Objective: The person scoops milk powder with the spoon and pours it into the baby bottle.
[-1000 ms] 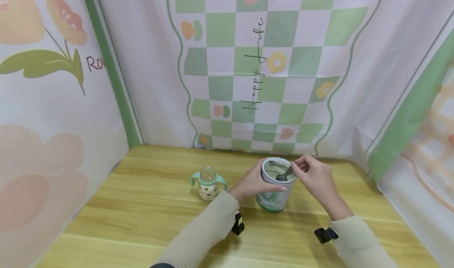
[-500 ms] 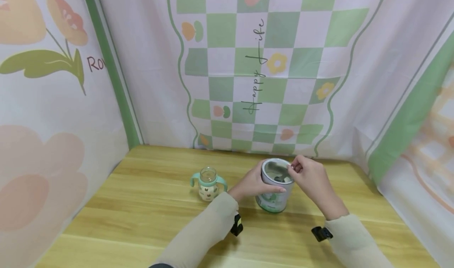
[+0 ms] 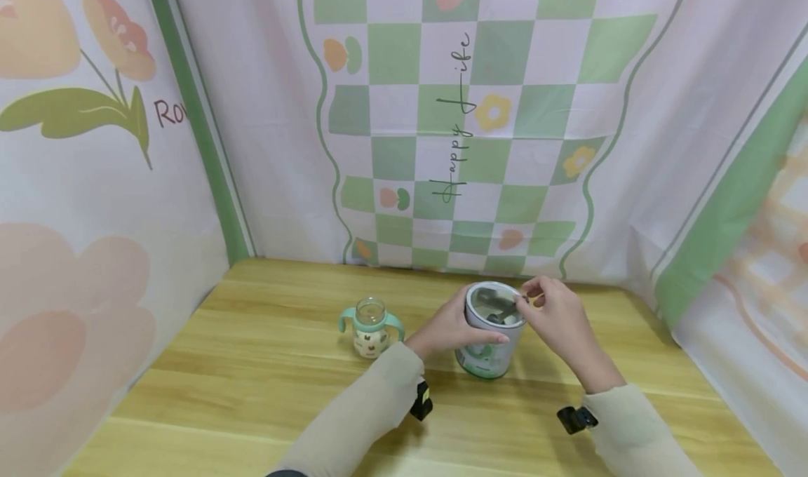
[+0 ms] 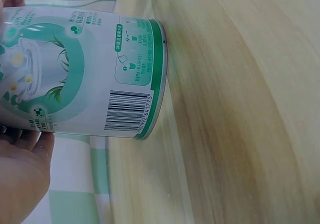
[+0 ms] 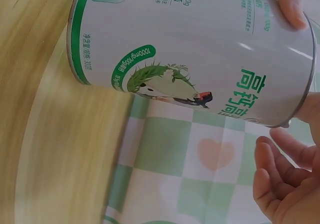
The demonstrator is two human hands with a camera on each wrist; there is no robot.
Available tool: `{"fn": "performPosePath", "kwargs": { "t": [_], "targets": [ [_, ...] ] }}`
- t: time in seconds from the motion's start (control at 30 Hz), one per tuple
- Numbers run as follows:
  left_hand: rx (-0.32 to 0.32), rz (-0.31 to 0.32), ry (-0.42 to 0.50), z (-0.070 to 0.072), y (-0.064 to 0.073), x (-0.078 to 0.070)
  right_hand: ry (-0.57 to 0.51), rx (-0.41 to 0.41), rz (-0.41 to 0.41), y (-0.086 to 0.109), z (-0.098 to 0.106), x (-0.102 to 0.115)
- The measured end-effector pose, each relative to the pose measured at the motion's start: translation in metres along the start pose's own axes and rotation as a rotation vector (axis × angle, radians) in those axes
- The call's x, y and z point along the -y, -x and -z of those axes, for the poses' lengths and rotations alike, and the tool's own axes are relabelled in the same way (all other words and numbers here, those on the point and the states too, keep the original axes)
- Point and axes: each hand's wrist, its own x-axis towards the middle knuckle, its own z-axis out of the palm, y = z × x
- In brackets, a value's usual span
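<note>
A white and green milk powder can [image 3: 486,358] stands at the right of the table, its top uncovered. My left hand [image 3: 451,326] grips it from the left, thumb across the front. A dark grey scoop [image 3: 503,316] lies inside the can's mouth, with its handle reaching up to the right rim. There my right hand [image 3: 558,316] pinches the handle's end between thumb and forefinger. The can's printed label and barcode [image 4: 129,110] show in the left wrist view. In the right wrist view the can wall hides the scoop.
Left of the can stands a baby bottle [image 3: 369,342] with two mint handles and an uncovered clear neck. A checked curtain [image 3: 442,154] hangs right behind the wooden table [image 3: 265,365], and more printed cloth [image 3: 113,203] closes off the left side.
My right hand dips slightly toward the can, then comes back a little up and right. The scoop shifts within the can's mouth, its handle now leaning lower. My left hand and the bottle stay put.
</note>
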Motion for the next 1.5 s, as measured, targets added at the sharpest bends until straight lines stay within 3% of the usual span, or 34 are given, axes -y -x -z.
{"fn": "performPosePath", "kwargs": {
  "t": [0.33,0.73,1.0,1.27,1.5],
  "targets": [
    [-0.001,0.013,0.006,-0.001,-0.001,0.002,-0.089,0.086,-0.067,0.002,0.002,-0.001],
    [-0.016,0.018,-0.002,-0.001,-0.002,0.004,-0.15,0.146,-0.092,0.005,0.003,0.0],
    [-0.048,0.062,-0.122,-0.001,-0.001,0.005,-0.166,0.157,-0.096,0.007,0.009,0.004],
    [-0.021,-0.048,-0.246,0.012,0.0,-0.003,-0.15,0.144,-0.049,0.009,0.011,0.002],
    [0.004,0.057,-0.375,0.029,0.011,-0.018,-0.146,0.129,-0.026,0.01,0.012,-0.001]
  ]
}}
